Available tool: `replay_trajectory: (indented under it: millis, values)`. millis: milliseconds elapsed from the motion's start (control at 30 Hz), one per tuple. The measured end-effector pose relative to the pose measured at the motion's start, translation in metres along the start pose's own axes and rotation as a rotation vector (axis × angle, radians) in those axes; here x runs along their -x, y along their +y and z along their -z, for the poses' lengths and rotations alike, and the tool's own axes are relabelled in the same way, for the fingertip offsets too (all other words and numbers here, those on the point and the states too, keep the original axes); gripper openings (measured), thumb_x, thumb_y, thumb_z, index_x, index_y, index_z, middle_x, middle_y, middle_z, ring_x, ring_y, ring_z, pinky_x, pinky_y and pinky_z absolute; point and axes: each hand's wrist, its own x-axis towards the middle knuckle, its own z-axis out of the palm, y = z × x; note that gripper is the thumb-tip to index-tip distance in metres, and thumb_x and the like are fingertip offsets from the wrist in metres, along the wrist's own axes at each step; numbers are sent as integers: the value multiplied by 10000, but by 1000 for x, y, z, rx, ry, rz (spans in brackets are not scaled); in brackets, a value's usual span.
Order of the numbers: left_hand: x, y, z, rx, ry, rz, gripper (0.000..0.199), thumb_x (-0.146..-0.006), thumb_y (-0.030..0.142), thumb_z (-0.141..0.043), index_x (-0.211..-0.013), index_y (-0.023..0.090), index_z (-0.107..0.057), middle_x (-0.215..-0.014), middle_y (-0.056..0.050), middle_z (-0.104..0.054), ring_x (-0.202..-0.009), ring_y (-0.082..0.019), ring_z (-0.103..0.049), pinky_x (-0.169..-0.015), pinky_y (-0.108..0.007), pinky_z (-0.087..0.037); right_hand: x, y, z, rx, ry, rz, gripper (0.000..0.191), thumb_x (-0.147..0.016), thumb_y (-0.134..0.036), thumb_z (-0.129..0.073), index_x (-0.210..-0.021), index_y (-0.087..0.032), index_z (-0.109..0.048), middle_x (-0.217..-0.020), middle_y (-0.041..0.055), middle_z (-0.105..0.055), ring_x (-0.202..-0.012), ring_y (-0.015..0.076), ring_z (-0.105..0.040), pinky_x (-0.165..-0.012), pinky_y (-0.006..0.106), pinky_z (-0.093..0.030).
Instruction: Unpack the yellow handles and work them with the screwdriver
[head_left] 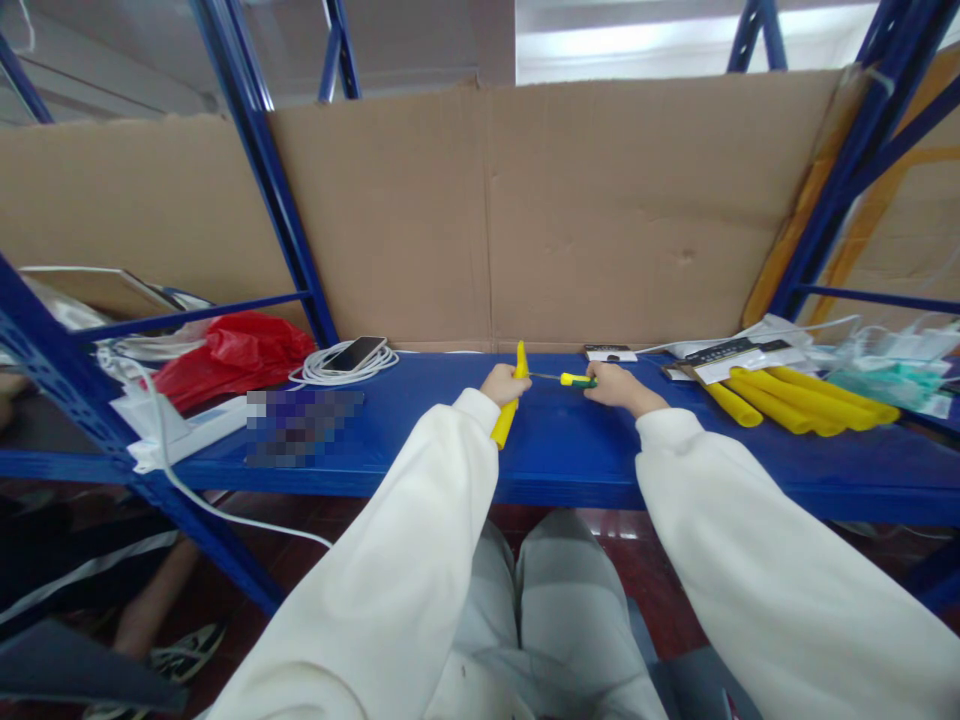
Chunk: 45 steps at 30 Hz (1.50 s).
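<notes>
My left hand [504, 385] is closed around a yellow tube [506, 425], which stands tilted above the blue shelf [420, 420] with its narrower end pointing away from me. In my right hand [619, 387] is a screwdriver with a yellow and green handle [574, 380]. Its thin metal shaft [544, 376] points left and reaches the tube close to my left fingers. Whether the tip touches the tube or goes into it, I cannot tell. The fingers of both hands are wrapped round what they hold.
Several yellow tubes [795, 400] lie at the right beside plastic packets [739, 358]. To the left are a phone [356, 353] on a coiled white cable [319, 372], a red bag [232, 355] and a white power strip [202, 430]. Cardboard [585, 220] walls the back. Another person's leg [154, 600] shows lower left.
</notes>
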Motion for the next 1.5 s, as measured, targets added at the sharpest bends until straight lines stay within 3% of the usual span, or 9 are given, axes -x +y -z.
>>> replay_trajectory:
  millis: [167, 367, 567, 800, 1100, 1300, 1500]
  values:
    - [-2, 0, 0, -11, 8, 2, 169, -823, 72, -593, -667, 131, -612, -459, 51, -485, -405, -110, -497, -489, -237, -437, -3, 3, -4, -63, 12, 32, 399, -780, -185, -666, -1176, -159, -628, -1048, 117, -746, -876, 220, -688, -707, 255, -465]
    - [0, 0, 0, -13, 3, 5, 133, -821, 92, -599, -702, 117, -654, -475, 40, -512, -421, -114, -520, -522, -243, -467, -3, 2, -2, -7, -4, 16, 300, -804, -205, -628, -1097, -175, -681, -1037, 119, -747, -920, 248, -693, -737, 280, -468]
    - [-2, -1, 0, -20, 3, -5, 134, -817, 89, -602, -692, 118, -643, -488, 32, -524, -427, -123, -534, -521, -252, -472, -3, 2, -3, -13, -1, 38, 311, -778, -196, -684, -1087, -165, -671, -963, 103, -747, -826, 213, -683, -667, 245, -445]
    - [2, 2, 0, -14, 1, -10, 160, -826, 84, -593, -674, 131, -615, -459, 44, -493, -410, -122, -519, -490, -243, -444, 0, -2, 0, -37, -50, 33, 302, -797, -201, -612, -1076, -175, -723, -972, 104, -759, -850, 242, -702, -696, 274, -457]
    - [4, 3, 0, -19, 5, -3, 150, -827, 86, -590, -689, 132, -623, -437, 52, -476, -399, -117, -514, -475, -231, -433, -2, 1, -1, 6, -22, 17, 366, -782, -194, -627, -1137, -160, -705, -1022, 119, -760, -889, 238, -701, -696, 261, -457]
    - [0, 0, 0, -1, 16, 26, 203, -826, 88, -588, -631, 144, -596, -436, 51, -471, -400, -109, -508, -477, -226, -433, -7, 5, -3, -32, 70, 17, 316, -802, -242, -623, -1092, -168, -722, -1020, 112, -762, -921, 240, -696, -729, 261, -466]
    - [-2, -1, 0, 7, 10, 56, 198, -812, 92, -600, -622, 146, -599, -444, 46, -479, -403, -116, -516, -491, -235, -438, -5, 3, -2, -48, 57, 13, 341, -809, -223, -615, -1126, -145, -712, -1047, 129, -759, -946, 250, -695, -755, 268, -468]
